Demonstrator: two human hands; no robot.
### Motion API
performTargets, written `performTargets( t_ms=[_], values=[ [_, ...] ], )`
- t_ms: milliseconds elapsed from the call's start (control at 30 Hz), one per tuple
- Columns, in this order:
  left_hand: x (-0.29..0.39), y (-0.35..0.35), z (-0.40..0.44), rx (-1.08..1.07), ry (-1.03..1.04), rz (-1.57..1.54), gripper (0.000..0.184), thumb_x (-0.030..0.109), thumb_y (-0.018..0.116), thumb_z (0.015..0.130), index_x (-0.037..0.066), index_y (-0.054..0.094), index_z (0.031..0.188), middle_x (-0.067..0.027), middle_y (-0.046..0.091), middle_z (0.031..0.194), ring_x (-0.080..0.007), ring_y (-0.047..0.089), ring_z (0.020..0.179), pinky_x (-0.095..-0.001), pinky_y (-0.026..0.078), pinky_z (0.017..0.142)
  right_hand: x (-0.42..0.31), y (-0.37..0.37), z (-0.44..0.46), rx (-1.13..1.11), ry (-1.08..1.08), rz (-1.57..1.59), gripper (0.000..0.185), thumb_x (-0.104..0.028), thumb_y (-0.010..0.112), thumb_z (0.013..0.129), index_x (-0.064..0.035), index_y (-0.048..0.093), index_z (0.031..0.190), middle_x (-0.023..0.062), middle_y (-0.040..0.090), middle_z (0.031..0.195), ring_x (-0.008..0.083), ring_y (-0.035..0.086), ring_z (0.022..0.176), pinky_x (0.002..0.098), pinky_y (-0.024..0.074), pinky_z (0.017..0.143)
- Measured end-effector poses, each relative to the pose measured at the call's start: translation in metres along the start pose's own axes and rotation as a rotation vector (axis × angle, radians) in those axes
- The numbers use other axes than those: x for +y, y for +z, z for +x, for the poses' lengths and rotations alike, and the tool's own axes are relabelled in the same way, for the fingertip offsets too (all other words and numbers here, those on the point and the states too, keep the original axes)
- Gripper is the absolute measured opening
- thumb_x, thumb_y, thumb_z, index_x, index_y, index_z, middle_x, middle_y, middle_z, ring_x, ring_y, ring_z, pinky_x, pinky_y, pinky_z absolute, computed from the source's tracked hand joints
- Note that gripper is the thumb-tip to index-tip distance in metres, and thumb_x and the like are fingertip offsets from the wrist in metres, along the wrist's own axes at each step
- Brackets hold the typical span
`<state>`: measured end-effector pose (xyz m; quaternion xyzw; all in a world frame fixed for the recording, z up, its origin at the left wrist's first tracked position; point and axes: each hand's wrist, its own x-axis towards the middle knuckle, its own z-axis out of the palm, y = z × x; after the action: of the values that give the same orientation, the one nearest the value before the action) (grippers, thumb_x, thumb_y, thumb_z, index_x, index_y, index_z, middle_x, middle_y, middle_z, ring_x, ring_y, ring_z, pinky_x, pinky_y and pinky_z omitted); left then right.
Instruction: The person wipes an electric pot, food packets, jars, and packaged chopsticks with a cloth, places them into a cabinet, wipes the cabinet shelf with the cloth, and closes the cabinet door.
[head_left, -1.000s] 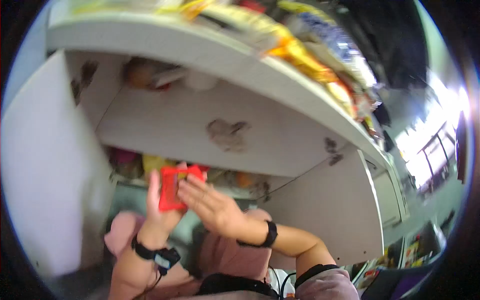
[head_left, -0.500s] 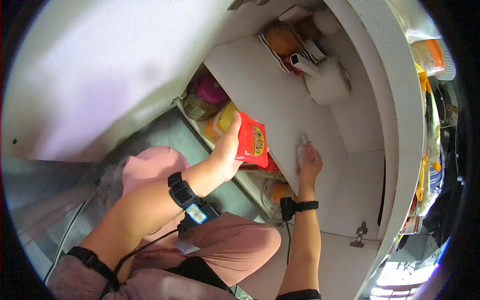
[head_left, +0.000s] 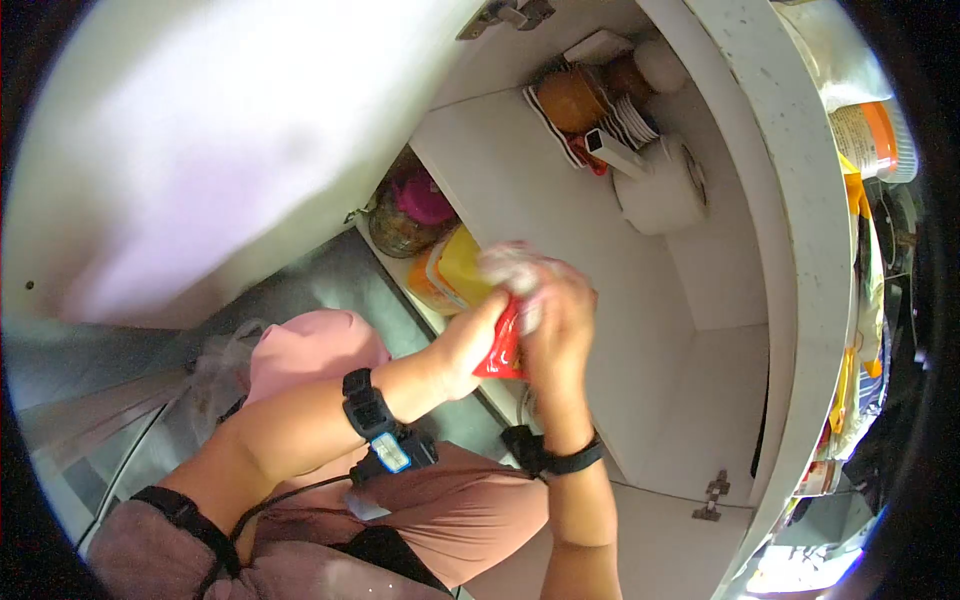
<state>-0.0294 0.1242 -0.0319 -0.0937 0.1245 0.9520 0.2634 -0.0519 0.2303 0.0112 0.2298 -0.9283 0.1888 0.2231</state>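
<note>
My left hand (head_left: 462,345) is closed around a glossy red packet (head_left: 502,352) in front of the open cabinet. Beside it and partly over the packet is my right hand (head_left: 562,318), blurred by motion. It grips a crumpled whitish-pink thing (head_left: 512,266) that looks like a cloth, held against the packet's upper end. My right hand hides much of the packet, including its printed front.
On the upper shelf (head_left: 590,245) stand a white roll-shaped object (head_left: 662,190) and stacked dishes (head_left: 572,100). Below are a purple-lidded jar (head_left: 410,215) and a yellow-orange container (head_left: 452,270). The white door (head_left: 230,150) hangs open at left; packets and an orange-lidded jar (head_left: 872,138) are at right.
My right hand has left the shelf surface and come left to the red packet, bringing the crumpled whitish thing. My left hand still holds the packet, now slightly lower.
</note>
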Motion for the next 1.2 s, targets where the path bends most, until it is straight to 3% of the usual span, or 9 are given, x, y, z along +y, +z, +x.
performTargets(
  t_ms=[67, 300, 400, 467, 533, 633, 933, 1033, 1200],
  values=[
    [0.003, -0.002, -0.005, -0.213, -0.039, 0.085, 0.057, 0.054, 0.03, 0.094, 0.007, 0.051, 0.119, -0.0086, 0.062, 0.106, -0.0182, 0.062, 0.093, -0.0357, 0.052, 0.081, 0.052, -0.005, -0.006, 0.027, 0.355, 0.273, 0.022, -0.013, 0.047, 0.089, -0.0023, 0.061, 0.102, 0.0181, 0.057, 0.104, 0.0345, 0.053, 0.097, 0.0386, 0.0414, 0.089],
    [0.015, 0.005, -0.005, -0.068, 0.165, 0.171, 0.07, 0.059, 0.022, 0.093, 0.003, 0.038, 0.132, -0.0136, 0.053, 0.123, -0.0272, 0.052, 0.114, -0.0374, 0.041, 0.098, 0.08, -0.061, -0.008, -0.151, 0.067, -1.031, 0.045, -0.037, 0.051, 0.09, -0.01, 0.052, 0.126, 0.0166, 0.05, 0.127, 0.0325, 0.038, 0.125, 0.0417, 0.0299, 0.104],
    [-0.002, -0.001, 0.011, -0.184, 0.341, 0.287, 0.073, 0.058, 0.017, 0.094, 0.002, 0.022, 0.14, -0.0141, 0.033, 0.141, -0.0253, 0.027, 0.134, -0.0335, 0.021, 0.11, 0.008, -0.047, -0.01, -0.381, 0.579, 0.607, 0.055, -0.04, 0.048, 0.093, -0.0002, 0.044, 0.13, 0.0175, 0.049, 0.129, 0.0244, 0.051, 0.113, 0.0367, 0.037, 0.098],
    [-0.001, -0.01, 0.004, -0.212, 0.517, 0.892, 0.075, 0.054, 0.01, 0.095, -0.002, 0.0, 0.144, -0.0109, -0.004, 0.152, -0.0218, -0.008, 0.14, -0.0356, 0.0, 0.112, -0.015, -0.031, -0.004, -0.412, 0.432, 0.411, 0.046, -0.033, 0.052, 0.093, 0.0006, 0.048, 0.124, 0.0137, 0.053, 0.123, 0.0204, 0.055, 0.105, 0.0317, 0.0421, 0.091],
    [-0.001, -0.008, 0.006, -0.19, 0.564, 0.695, 0.068, 0.043, 0.029, 0.097, -0.003, 0.006, 0.142, -0.0251, 0.002, 0.147, -0.0386, 0.009, 0.135, -0.0431, 0.009, 0.111, 0.009, -0.021, 0.002, -0.288, 0.709, 0.72, 0.037, -0.025, 0.055, 0.092, -0.0015, 0.05, 0.12, 0.0089, 0.055, 0.117, 0.0186, 0.055, 0.104, 0.0303, 0.044, 0.088],
    [0.025, -0.001, -0.007, -0.159, 0.663, 0.917, 0.071, 0.043, 0.04, 0.094, -0.002, 0.013, 0.141, -0.0253, 0.004, 0.147, -0.0385, 0.008, 0.136, -0.0435, 0.01, 0.111, 0.068, -0.025, 0.044, 0.06, 0.949, 1.236, 0.036, -0.023, 0.051, 0.092, -0.001, 0.048, 0.121, 0.0097, 0.055, 0.117, 0.0236, 0.057, 0.104, 0.0344, 0.0484, 0.088],
    [0.049, -0.012, -0.006, -0.064, 0.63, 0.969, 0.054, 0.03, 0.057, 0.087, 0.004, 0.035, 0.129, -0.0219, 0.026, 0.136, -0.0353, 0.023, 0.131, -0.0456, 0.018, 0.106, 0.19, -0.038, 0.177, 0.578, 0.849, 0.777, 0.026, -0.017, 0.048, 0.09, 0.0003, 0.06, 0.106, 0.0078, 0.065, 0.101, 0.0193, 0.061, 0.094, 0.0311, 0.0519, 0.079],
    [0.059, -0.015, -0.01, -0.034, 0.656, 0.942, 0.052, 0.03, 0.058, 0.086, 0.009, 0.037, 0.129, -0.0182, 0.027, 0.137, -0.0293, 0.026, 0.129, -0.0421, 0.025, 0.102, 0.223, -0.007, 0.136, 0.363, 0.663, 1.01, 0.024, -0.016, 0.05, 0.09, -0.0009, 0.06, 0.105, 0.0064, 0.065, 0.102, 0.0179, 0.061, 0.092, 0.0306, 0.0511, 0.08],
    [0.056, -0.018, -0.008, -0.055, 0.626, 0.946, 0.053, 0.03, 0.059, 0.085, 0.009, 0.038, 0.129, -0.017, 0.028, 0.136, -0.0279, 0.027, 0.128, -0.0422, 0.028, 0.1, 0.216, 0.03, 0.131, 0.323, 1.002, 1.224, 0.024, -0.013, 0.052, 0.088, 0.0003, 0.059, 0.107, 0.0104, 0.064, 0.104, 0.0205, 0.06, 0.099, 0.0277, 0.0489, 0.085]
  ],
)
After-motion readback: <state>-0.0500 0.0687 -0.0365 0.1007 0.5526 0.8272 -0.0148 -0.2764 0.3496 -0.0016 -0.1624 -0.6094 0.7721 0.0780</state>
